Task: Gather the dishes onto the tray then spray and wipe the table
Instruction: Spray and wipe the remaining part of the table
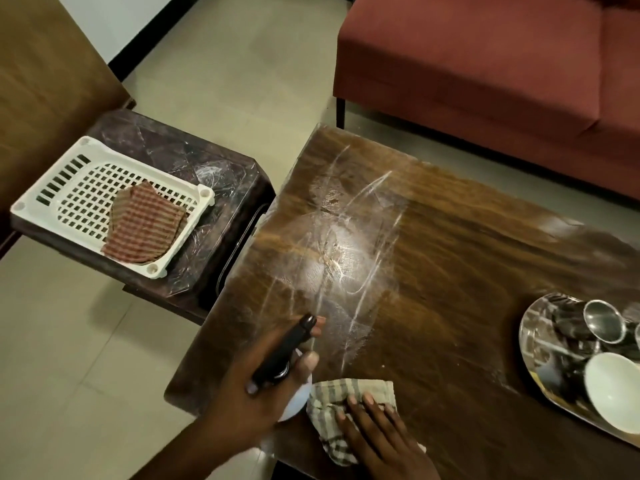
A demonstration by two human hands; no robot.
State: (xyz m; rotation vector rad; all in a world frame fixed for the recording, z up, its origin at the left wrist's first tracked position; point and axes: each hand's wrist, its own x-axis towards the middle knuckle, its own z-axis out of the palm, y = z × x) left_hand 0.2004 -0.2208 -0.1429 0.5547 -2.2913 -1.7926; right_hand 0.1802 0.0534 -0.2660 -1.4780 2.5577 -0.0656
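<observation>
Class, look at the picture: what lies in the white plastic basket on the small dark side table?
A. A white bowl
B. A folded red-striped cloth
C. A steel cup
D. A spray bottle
B: a folded red-striped cloth lies in the white basket; the steel cup and white bowl are on the steel tray.

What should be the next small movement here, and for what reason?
Probably sweep the right hand with its checked cloth forward across the table. The steel tray already holds the dishes, the left hand holds the spray bottle, and streaks remain ahead.
</observation>
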